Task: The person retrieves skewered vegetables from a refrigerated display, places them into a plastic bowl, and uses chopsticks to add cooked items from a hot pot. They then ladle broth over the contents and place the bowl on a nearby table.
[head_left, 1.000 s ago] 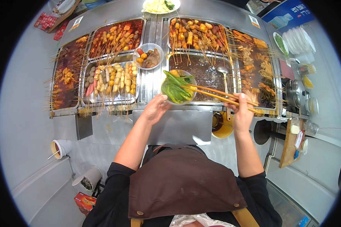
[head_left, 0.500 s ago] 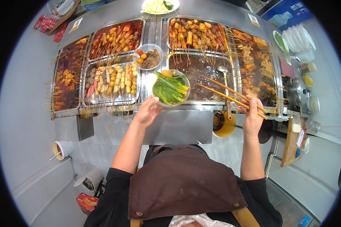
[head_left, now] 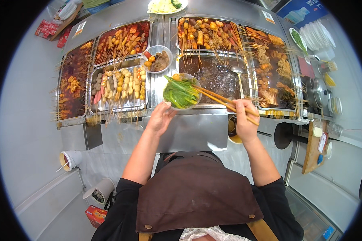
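Observation:
My left hand (head_left: 161, 117) grips the near edge of a clear round bowl (head_left: 186, 107), its fingers partly hidden under it. Green leafy vegetables (head_left: 181, 93) fill the bowl, with a yellowish round piece at its far side. In my right hand (head_left: 246, 116) is a pair of long wooden chopsticks (head_left: 217, 97), closed around them. Their tips reach the right edge of the leaves. Under the chopsticks lies a steel pan of bubbling dark broth (head_left: 213, 78), with a ladle (head_left: 237, 72) resting along its right side. A second clear bowl (head_left: 157, 60) of mixed food stands behind the first.
Pans of skewers surround the broth: pale skewers (head_left: 122, 86) at left, red-broth skewers (head_left: 124, 40) behind, more skewers (head_left: 205, 34) at far right and a long pan (head_left: 275, 68) at right. Skewer sticks overhang the counter's near edge. White plates (head_left: 315, 38) and a lidded pot (head_left: 318, 93) stand further right.
My right hand has moved left, bringing the chopstick tips from over the broth to the leaves. The bowl in my left hand stays in nearly the same place.

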Motion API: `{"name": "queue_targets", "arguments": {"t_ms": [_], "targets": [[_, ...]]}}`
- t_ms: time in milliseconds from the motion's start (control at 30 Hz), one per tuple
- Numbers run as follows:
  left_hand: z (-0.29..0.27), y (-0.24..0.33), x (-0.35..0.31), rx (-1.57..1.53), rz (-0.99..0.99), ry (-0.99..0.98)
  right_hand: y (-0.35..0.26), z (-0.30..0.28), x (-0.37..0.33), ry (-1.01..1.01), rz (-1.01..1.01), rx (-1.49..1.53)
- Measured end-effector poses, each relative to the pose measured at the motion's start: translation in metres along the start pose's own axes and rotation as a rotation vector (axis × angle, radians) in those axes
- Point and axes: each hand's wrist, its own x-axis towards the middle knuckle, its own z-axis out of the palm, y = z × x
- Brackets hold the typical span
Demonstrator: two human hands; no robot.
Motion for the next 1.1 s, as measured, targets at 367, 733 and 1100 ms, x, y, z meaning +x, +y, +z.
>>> {"name": "queue_targets", "arguments": {"t_ms": [367,733,1100], "targets": [[-0.015,-0.01,0.001,-0.027,-0.07,-0.013,-0.028,-0.053,-0.002,0.101,0.065,0.19],[-0.004,-0.005,-0.015,-0.048,-0.047,-0.089,0.048,-0.016,-0.01,0.215,0.412,0.567],[-0.002,0.006,-0.024,0.019,-0.067,-0.044,-0.004,-0.03,-0.005,0.128,0.201,0.465]]}}
